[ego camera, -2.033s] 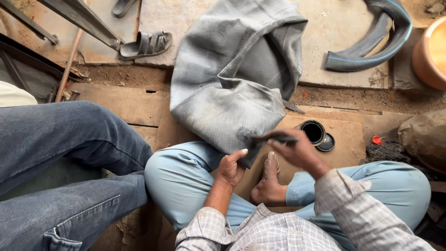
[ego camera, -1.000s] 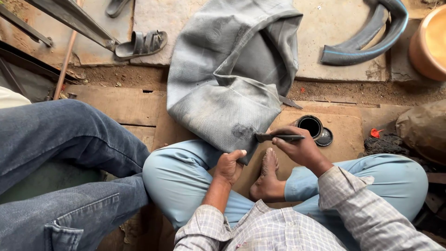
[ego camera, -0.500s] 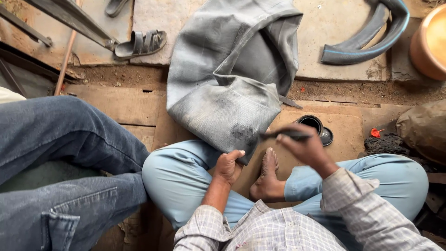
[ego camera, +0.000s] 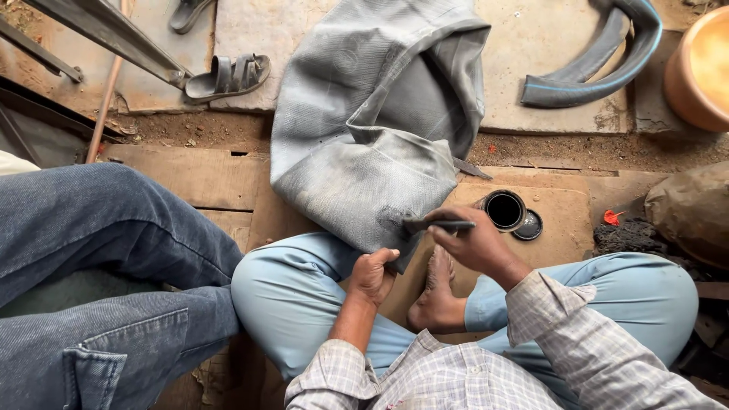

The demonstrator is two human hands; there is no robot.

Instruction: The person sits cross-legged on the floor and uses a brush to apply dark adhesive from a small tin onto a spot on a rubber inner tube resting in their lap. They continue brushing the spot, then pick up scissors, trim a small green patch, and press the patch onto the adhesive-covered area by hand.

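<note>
A large grey rubber inner tube (ego camera: 364, 144) lies folded over my left knee and out across the floor. My left hand (ego camera: 372, 275) grips the tube's near edge against my knee. My right hand (ego camera: 471, 243) holds a dark, slim brush-like tool (ego camera: 437, 225) whose tip rests on a scuffed patch of the tube. A small open black tin (ego camera: 504, 209) stands just beyond my right hand, with its lid (ego camera: 527, 225) beside it. I sit cross-legged, one bare foot (ego camera: 434, 292) showing between my knees.
Another person's legs in blue jeans (ego camera: 99, 273) fill the left side. A sandal (ego camera: 226, 76) and metal bars (ego camera: 106, 30) lie at the far left. A curved black tyre piece (ego camera: 600, 68), an orange pot (ego camera: 699, 68) and a brown sack (ego camera: 691, 212) are at the right.
My right hand dipped toward the tin side and has come back, bringing the tool's tip onto the tube's scuffed patch. My left hand has kept its hold.
</note>
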